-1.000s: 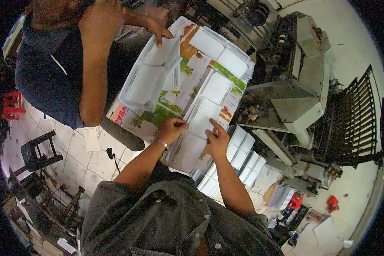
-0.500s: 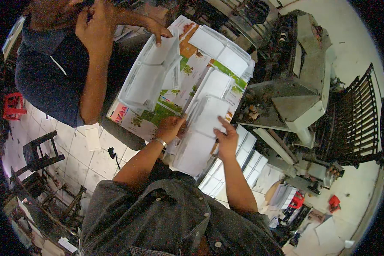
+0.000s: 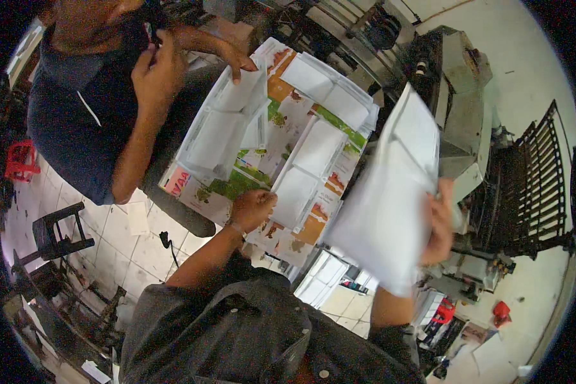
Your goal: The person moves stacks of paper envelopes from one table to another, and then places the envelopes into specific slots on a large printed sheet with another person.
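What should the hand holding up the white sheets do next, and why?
Probably carry them aside, clear of the table. The right hand has the white sheets lifted off the printed stack, the left hand rests on the stack's near edge, and another person's hand presses the far side.

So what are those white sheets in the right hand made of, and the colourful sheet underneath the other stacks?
The white sheets in the right hand look like thin matte paper: they bend and fan as lifted. The colourful sheet seems printed paper or light card, slightly glossy perhaps; it lies flat under the white stacks, but the finish is hard to judge.
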{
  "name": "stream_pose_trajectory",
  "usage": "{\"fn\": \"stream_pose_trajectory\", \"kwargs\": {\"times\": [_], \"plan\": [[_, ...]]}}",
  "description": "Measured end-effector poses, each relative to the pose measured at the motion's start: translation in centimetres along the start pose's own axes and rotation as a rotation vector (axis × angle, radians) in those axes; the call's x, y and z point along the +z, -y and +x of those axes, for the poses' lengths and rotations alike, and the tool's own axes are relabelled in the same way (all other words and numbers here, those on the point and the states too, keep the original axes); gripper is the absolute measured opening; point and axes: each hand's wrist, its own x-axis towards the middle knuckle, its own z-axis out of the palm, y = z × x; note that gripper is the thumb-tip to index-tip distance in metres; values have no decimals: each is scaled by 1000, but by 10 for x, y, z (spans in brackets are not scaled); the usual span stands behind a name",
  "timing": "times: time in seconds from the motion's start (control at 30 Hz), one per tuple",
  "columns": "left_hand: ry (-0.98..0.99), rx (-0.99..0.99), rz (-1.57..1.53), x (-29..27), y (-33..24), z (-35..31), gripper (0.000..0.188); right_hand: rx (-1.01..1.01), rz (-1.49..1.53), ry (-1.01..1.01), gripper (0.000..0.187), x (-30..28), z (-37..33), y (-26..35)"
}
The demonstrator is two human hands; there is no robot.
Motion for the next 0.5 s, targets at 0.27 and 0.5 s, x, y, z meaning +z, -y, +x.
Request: {"fn": "stream_pose_trajectory", "kwargs": {"times": [0.27, 0.5], "plan": [[121, -270, -540, -7, -2, -6, 61, 353, -103, 429, 14, 74, -164, -44], [106, -128, -399, 3, 22, 2, 46, 563, 0, 366, 28, 84, -206, -51]]}}
